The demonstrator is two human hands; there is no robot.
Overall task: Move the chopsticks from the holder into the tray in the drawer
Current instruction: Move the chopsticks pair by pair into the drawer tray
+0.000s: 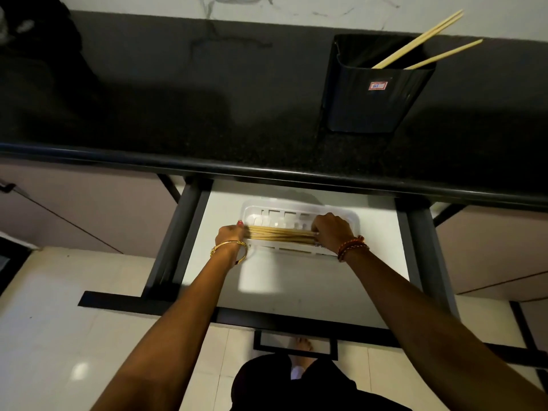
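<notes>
Both hands hold a bundle of pale wooden chopsticks (280, 234) lying crosswise in a white slotted plastic tray (299, 210) inside the open white drawer (296, 289): the left hand (230, 235) grips one end, the right hand (333, 231) the other. On the dark speckled stone tabletop (178, 114) stands a black rectangular plastic holder (370, 99), with three more pale chopsticks (427, 40) leaning out of it.

— What can't you make out?
— My right hand (331, 229) covers the bundle of chopsticks' (280, 234) right ends; my left hand (230, 234) hides the others.
— And the holder (375, 84)?
— Its label (378, 86) is too blurred to read.
</notes>
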